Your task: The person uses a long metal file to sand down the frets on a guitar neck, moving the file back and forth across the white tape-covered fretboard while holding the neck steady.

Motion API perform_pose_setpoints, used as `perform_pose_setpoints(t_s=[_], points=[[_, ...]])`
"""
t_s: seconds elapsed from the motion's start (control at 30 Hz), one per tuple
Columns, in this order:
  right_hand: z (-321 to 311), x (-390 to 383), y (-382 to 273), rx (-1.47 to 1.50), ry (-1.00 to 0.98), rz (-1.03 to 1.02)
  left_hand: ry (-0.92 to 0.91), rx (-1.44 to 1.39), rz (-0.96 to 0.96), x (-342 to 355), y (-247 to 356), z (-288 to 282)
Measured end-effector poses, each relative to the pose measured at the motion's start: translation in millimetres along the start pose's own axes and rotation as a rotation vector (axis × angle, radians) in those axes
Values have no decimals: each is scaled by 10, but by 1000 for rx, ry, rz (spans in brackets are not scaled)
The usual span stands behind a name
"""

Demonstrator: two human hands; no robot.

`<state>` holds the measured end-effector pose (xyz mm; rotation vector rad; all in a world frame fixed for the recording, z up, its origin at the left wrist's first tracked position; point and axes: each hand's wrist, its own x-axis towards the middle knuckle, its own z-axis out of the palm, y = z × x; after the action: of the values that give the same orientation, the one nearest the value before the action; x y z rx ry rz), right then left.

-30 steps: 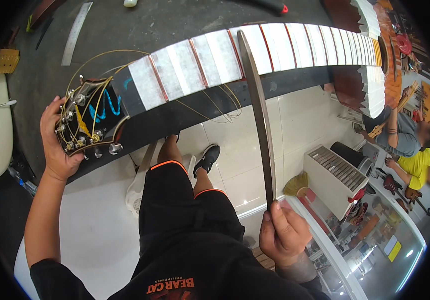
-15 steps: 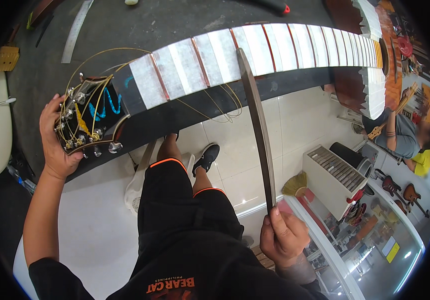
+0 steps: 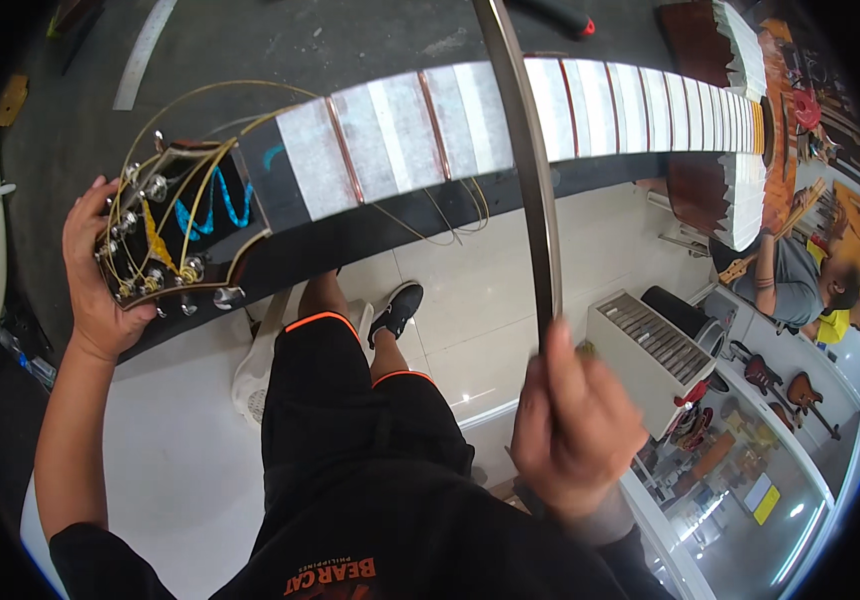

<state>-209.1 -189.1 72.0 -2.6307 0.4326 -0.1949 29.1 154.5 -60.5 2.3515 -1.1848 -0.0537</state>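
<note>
A guitar lies across the bench, its fretboard (image 3: 390, 130) covered with whitish tape strips between the bare frets. My left hand (image 3: 95, 300) is wrapped round the end of the black headstock (image 3: 250, 215), which has blue inlay, tuners and loose curling strings. In my right hand (image 3: 585, 430), slightly blurred, is the near end of a long dark file (image 3: 528, 130). The file lies crosswise over the neck and reaches past its far edge; whether it touches a fret cannot be told. White tape with a jagged edge also covers part of the reddish-brown guitar body (image 3: 695, 190).
The dark workbench (image 3: 350, 40) holds a steel ruler (image 3: 145, 55) and a black handle with a red tip (image 3: 570, 18). To the right are a pale slatted box (image 3: 640, 370), a glass display case (image 3: 740, 530), and another person (image 3: 795, 280) holding a guitar neck.
My right hand has pushed the file forward and away, so it now extends beyond the fretboard's far edge. My left hand stays on the headstock; the view has shifted slightly.
</note>
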Motion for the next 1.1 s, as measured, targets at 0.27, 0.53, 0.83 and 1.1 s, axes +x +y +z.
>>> perform_pose_setpoints(t_s=[0.27,0.53,0.83,1.1], points=[[72,560,-40,-18,76,-75,18,-22,4,-2,-59,41],[-104,-451,134,43,10,-81,16,-25,-1,-10,-50,24],[-46,-802,237,-23,-2,-67,16,-20,-4,-6,-42,22],[145,-140,163,-76,70,-91,-12,0,-6,17,-6,12]])
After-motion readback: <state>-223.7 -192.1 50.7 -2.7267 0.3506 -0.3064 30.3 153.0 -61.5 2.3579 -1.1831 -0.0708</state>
